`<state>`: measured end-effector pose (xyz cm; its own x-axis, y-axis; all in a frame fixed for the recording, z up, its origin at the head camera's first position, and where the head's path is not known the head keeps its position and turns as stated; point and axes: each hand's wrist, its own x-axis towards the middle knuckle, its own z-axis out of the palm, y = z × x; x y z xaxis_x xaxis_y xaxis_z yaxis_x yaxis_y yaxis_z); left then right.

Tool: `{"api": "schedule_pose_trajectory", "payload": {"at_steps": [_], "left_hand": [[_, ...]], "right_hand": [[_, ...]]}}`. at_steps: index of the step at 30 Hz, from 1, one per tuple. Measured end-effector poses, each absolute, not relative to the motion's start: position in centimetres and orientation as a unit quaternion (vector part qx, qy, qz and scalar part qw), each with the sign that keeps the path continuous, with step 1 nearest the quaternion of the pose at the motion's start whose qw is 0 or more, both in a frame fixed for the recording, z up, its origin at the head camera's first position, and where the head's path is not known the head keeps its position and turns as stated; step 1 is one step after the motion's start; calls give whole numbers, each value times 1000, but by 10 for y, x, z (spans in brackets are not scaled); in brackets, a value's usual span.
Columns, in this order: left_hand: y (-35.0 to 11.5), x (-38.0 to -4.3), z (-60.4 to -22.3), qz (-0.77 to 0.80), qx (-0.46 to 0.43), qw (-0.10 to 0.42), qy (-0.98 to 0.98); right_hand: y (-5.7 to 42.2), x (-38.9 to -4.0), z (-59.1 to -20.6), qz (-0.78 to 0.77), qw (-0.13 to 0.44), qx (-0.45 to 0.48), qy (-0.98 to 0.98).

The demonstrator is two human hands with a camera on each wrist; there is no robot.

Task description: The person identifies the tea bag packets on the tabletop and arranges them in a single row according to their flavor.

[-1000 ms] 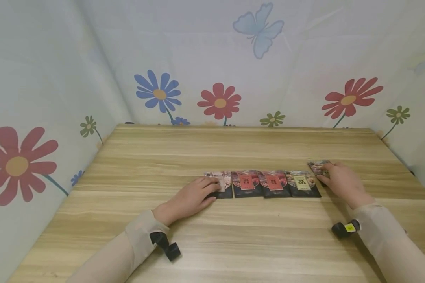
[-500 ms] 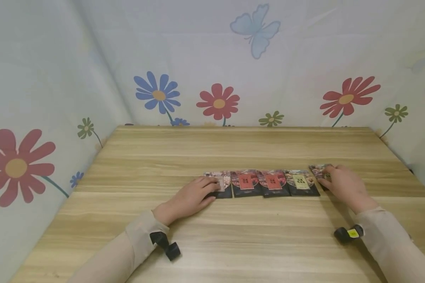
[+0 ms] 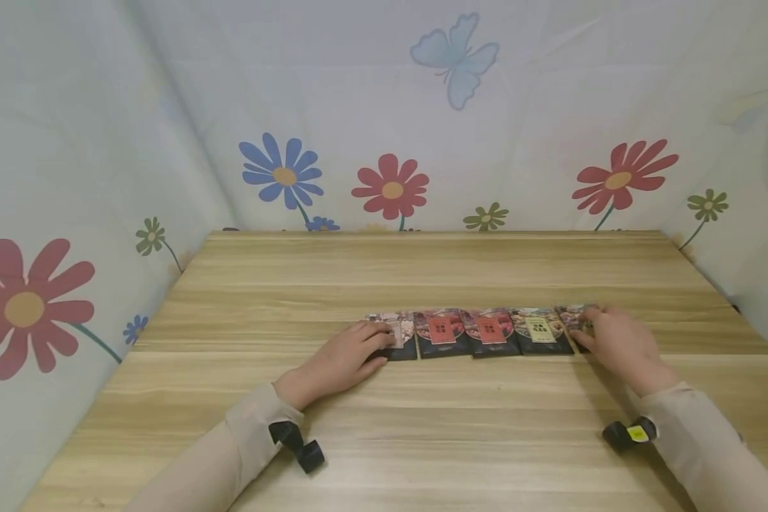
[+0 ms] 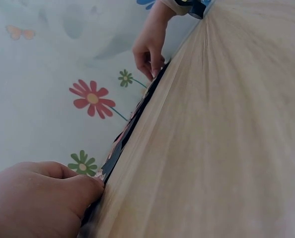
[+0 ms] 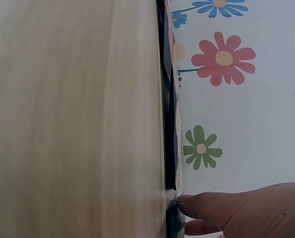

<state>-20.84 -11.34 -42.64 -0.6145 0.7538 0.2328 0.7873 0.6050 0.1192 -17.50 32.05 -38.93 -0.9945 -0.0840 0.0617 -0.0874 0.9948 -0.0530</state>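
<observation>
Several flat, dark packets with food pictures lie in a row on the wooden table. In the head view my left hand [image 3: 342,361] rests with relaxed fingers over the leftmost packet [image 3: 407,345], which has a pale label. To its right come a red-labelled packet [image 3: 444,336], a second red-labelled packet [image 3: 491,336] and a yellow-green-labelled packet [image 3: 542,334]. My right hand [image 3: 622,346] holds the rightmost packet [image 3: 568,318] with bent fingers and covers much of it. In the right wrist view the thumb [image 5: 199,203] meets that packet [image 5: 173,218] at its edge.
The wooden table [image 3: 409,434] reaches back to a white cloth wall [image 3: 345,92] printed with flowers and a butterfly. Black straps [image 3: 297,446] hang from both sleeve cuffs, close over the tabletop.
My right hand has drawn the rightmost packet toward me, so it now lies level with the row, close beside the yellow-green-labelled packet. The left hand has stayed in place.
</observation>
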Motion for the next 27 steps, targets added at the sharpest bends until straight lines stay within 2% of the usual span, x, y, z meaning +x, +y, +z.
{"api": "schedule_pose_trajectory", "payload": {"at_steps": [16,22,27], "left_hand": [[-114,-210,-427,-97,-436,90,-890],[-113,-212,-427,-89,-432,80,-894],[-112,-211,-428,-88,-439,78,-891]], "right_hand": [[313,-172,-390,27,34,29,-999],[314,-177,-390,30,47,38,-998],[315,-176,-390,38,36,29,-998]]}}
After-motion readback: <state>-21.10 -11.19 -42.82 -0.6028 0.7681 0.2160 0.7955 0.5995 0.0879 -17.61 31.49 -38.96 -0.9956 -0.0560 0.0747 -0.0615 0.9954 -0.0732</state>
